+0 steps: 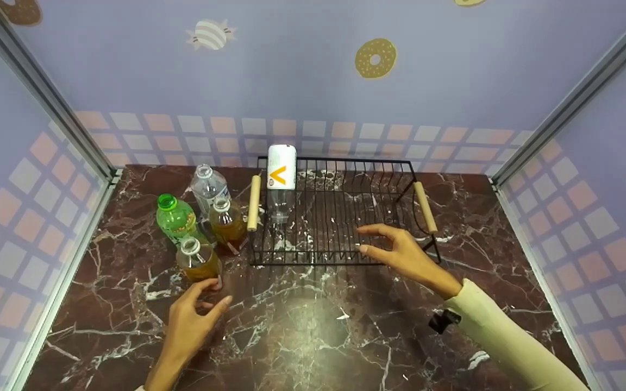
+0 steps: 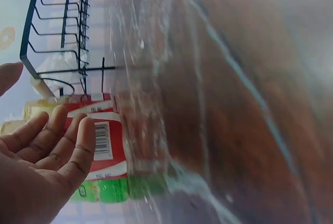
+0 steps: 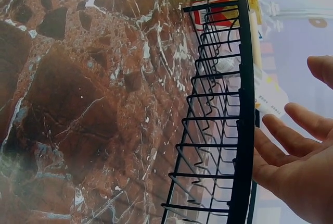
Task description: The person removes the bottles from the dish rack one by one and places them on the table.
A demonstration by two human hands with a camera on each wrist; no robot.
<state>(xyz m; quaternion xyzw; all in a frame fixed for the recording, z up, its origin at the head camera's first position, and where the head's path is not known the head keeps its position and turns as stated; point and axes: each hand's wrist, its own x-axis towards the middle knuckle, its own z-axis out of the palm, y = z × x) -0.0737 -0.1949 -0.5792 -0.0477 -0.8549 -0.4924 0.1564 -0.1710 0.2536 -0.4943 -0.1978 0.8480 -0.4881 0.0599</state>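
In the head view my left hand (image 1: pixel 191 320) is just in front of a clear bottle of amber drink (image 1: pixel 203 267), fingertips right at its lower side, thumb held apart. The left wrist view shows those fingers extended beside a red label with a barcode (image 2: pixel 104 140). My right hand (image 1: pixel 408 254) hovers at the front right part of a black wire rack (image 1: pixel 340 264), holding nothing, thumb and fingers spread. Inside the rack's left end leans a clear bottle with a white label (image 1: pixel 282 168) and an orange mark. Uncapped bottles stand left of the rack.
Behind the front bottle are a second amber bottle (image 1: pixel 229 225), a green bottle (image 1: pixel 176 220) and an empty-looking clear bottle (image 1: pixel 208 187). Wooden handles (image 1: pixel 424 206) top the rack's ends. Patterned walls enclose the dark marbled table (image 1: pixel 302 326) at the back and sides.
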